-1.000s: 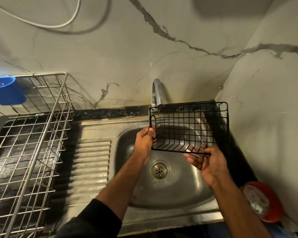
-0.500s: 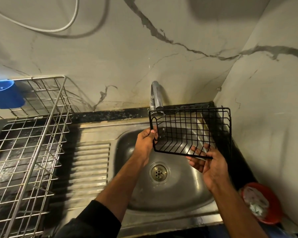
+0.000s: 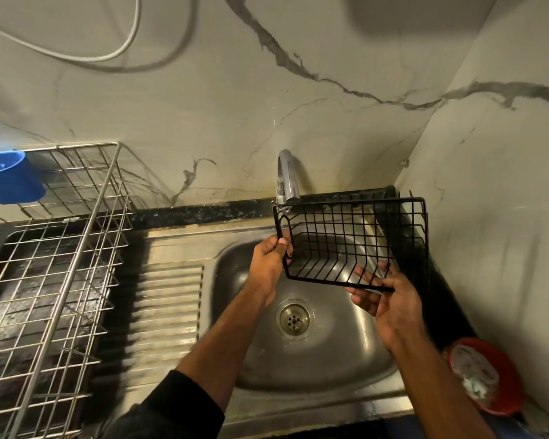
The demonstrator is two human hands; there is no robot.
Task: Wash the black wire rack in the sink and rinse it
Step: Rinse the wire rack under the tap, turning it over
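- At far left a blue tub (image 3: 11, 179) hangs on the steel dish rack (image 3: 54, 264), which stands on the table beside the sink's (image 3: 301, 359) ribbed drainboard (image 3: 167, 312); none of this has moved over the last second.
- Our left hand (image 3: 268, 261) reaches up from a dark sleeve (image 3: 171, 410), forearm stretched over the basin, and its fingers grip the left end wire of the rack (image 3: 346, 245), thumb side toward us.
- The rack is held in the air over the sink, clear of the drain (image 3: 293, 318), with its top left corner just under the tap (image 3: 287, 182).
- Compared with a second ago we have tipped it: the basket's inside now faces us more, and its right end has swung out toward the side wall (image 3: 488, 217). We judge this to be turning it over for inspection or to offer another face to the tap.
- We cannot tell whether water is running; no clear stream shows, so how far the rinse has got stays uncertain.
- Our right hand (image 3: 384, 296) sits palm up under the rack's near bottom edge, fingers spread and poking up through the wires, propping it rather than clasping it.
- At far right a red bowl (image 3: 488, 375) sits on the table, untouched.
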